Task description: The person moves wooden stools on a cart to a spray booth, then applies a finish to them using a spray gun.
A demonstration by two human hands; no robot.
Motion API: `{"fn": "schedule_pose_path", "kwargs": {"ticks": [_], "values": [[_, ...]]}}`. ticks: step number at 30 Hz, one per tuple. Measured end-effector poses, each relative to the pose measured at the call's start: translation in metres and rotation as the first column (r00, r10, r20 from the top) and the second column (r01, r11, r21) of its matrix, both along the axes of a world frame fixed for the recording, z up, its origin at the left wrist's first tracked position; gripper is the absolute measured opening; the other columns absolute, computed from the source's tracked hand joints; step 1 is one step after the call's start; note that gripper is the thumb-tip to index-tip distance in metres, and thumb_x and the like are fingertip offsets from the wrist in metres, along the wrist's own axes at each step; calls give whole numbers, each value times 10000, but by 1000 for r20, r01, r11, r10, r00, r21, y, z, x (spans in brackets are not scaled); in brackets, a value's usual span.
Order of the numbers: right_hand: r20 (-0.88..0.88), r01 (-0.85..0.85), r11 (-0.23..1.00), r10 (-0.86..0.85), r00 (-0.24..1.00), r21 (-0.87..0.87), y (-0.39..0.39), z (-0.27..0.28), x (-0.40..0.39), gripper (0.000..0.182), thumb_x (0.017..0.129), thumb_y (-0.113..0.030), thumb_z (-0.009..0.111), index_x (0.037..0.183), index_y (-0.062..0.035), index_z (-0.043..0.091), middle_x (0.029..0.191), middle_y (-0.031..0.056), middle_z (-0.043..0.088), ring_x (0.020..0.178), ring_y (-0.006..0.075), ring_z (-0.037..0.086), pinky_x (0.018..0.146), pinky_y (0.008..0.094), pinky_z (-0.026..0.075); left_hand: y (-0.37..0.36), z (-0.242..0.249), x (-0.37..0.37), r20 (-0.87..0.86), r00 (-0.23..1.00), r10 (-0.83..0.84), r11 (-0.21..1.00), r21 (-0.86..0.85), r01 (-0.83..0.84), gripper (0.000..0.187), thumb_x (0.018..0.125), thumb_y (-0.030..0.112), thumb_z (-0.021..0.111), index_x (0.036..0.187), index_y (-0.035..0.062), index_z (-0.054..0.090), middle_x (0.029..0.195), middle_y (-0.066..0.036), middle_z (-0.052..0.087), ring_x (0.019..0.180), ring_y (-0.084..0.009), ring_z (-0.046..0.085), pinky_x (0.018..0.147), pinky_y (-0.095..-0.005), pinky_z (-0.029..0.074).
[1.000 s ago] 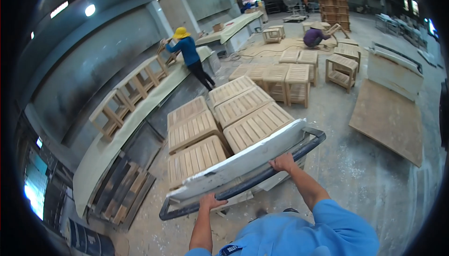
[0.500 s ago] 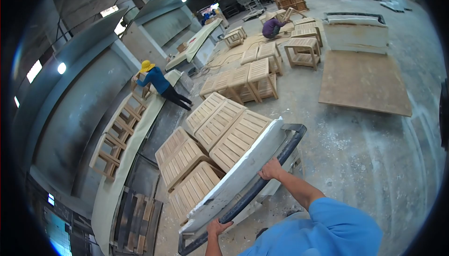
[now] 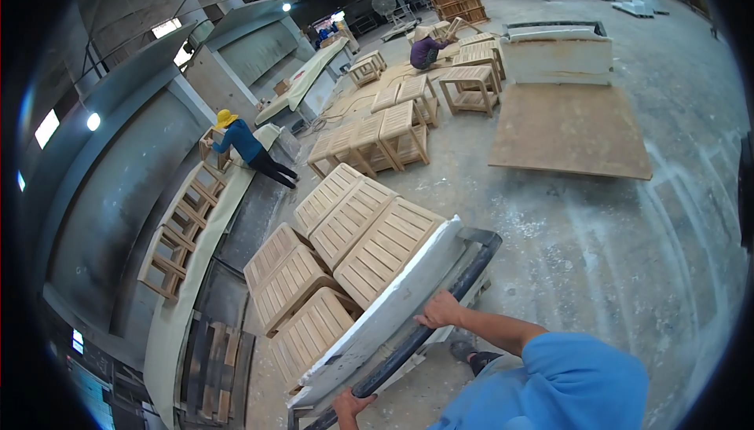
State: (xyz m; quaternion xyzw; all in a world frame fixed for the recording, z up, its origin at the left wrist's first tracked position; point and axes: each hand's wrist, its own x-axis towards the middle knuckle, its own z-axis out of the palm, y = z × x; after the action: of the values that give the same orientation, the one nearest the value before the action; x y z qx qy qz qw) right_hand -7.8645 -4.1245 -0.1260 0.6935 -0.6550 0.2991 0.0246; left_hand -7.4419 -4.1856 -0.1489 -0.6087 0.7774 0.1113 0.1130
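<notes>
Cart handle (image 3: 440, 304): dark bar under your fingers, its long axis running from near-left up to far-right.
Right hand (image 3: 440, 312): your fingers wrap over the bar, clenched on it.
Left hand (image 3: 349, 406): grips the bar's near end.
Slatted tables (image 3: 353, 234): packed tops-up just beyond your fingers, behind the white board (image 3: 393, 304), which seems to brace them.

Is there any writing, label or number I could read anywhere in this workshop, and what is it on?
None can be read.
The slatted wooden tables on the cart carry no markings.
The lit screen at the far left is too small and blurred to read.
The bright sign at the back wall is blurred too.
</notes>
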Motion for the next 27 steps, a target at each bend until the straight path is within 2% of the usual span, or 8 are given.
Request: {"fn": "schedule_pose_path", "kwargs": {"ticks": [2, 4, 6, 7, 8, 11, 20, 27], "values": [[22, -32, 999, 32, 999, -33, 32, -3, 7, 566, 927, -515, 445, 658, -95, 713, 691, 155, 675, 669, 343, 669, 605, 446, 495, 41, 15, -3, 73, 997, 11, 1000, -17, -10, 899, 482, 706, 771, 1015, -12, 678, 977, -236, 687, 970, -358, 659, 855, -417, 504], [30, -115, 944, 111, 993, 309, 62, -8, 10, 577, 931, -521, 439, 648, -93, 704, 626, 157, 650, 601, 367, 653, 567, 458, 513, 73, 4, 17, 23, 999, -24, 998, -65, 25, 870, 477, 705, 773, 975, -3, 684, 938, -233, 689, 939, -356, 665, 842, -426, 505], [52, -128, 912, 117, 992, 390, 94, -7, 15, 572, 926, -530, 437, 661, -100, 705, 685, 158, 667, 670, 371, 658, 623, 467, 521, 109, 19, 12, -9, 997, -75, 990, -118, 74, 841, 473, 704, 775, 936, 7, 691, 900, -230, 691, 909, -355, 672, 829, -435, 507], [82, -145, 870, 120, 989, 472, 111, -7, 19, 568, 921, -539, 434, 674, -106, 706, 744, 159, 684, 739, 376, 663, 678, 475, 529, 133, 49, -2, 0, 999, -39, 999, 9, 39, 823, 569, 653, 757, 1056, 0, 645, 1036, -246, 653, 1006, -373, 631, 866, -455, 494], [88, -147, 869, 120, 989, 473, 127, -10, 22, 568, 921, -539, 434, 674, -106, 706, 744, 159, 684, 739, 376, 663, 678, 475, 529, 155, 66, -10, 20, 1000, -1, 990, 139, -2, 808, 665, 603, 739, 1176, -8, 599, 1172, -262, 615, 1103, -392, 591, 903, -476, 481], [99, -189, 920, 165, 981, 342, 178, -12, 30, 590, 935, -516, 438, 608, -85, 674, 614, 165, 643, 630, 380, 653, 608, 459, 532, 203, 66, -1, 36, 996, 84, 976, 196, -89, 984, 570, 657, 775, 1256, -12, 549, 1251, -272, 571, 1196, -420, 522, 980, -488, 433], [105, -229, 941, 209, 972, 249, 338, -12, 25, 550, 927, -462, 468, 566, -85, 642, 570, 151, 620, 584, 354, 644, 556, 441, 507, 373, 85, -18, 110, 985, 132, 948, 276, -158, 901, 638, 623, 755, 1258, 2, 547, 1234, -251, 589, 1175, -407, 541, 962, -484, 447], [76, -180, 915, 164, 984, 361, 473, 8, 13, 526, 907, -473, 478, 618, -85, 681, 605, 152, 644, 619, 347, 662, 635, 435, 526, 515, 45, 5, 29, 995, 94, 994, 60, -96, 803, 617, 604, 774, 1132, 9, 614, 1115, -240, 642, 1068, -404, 594, 885, -501, 470]]}}
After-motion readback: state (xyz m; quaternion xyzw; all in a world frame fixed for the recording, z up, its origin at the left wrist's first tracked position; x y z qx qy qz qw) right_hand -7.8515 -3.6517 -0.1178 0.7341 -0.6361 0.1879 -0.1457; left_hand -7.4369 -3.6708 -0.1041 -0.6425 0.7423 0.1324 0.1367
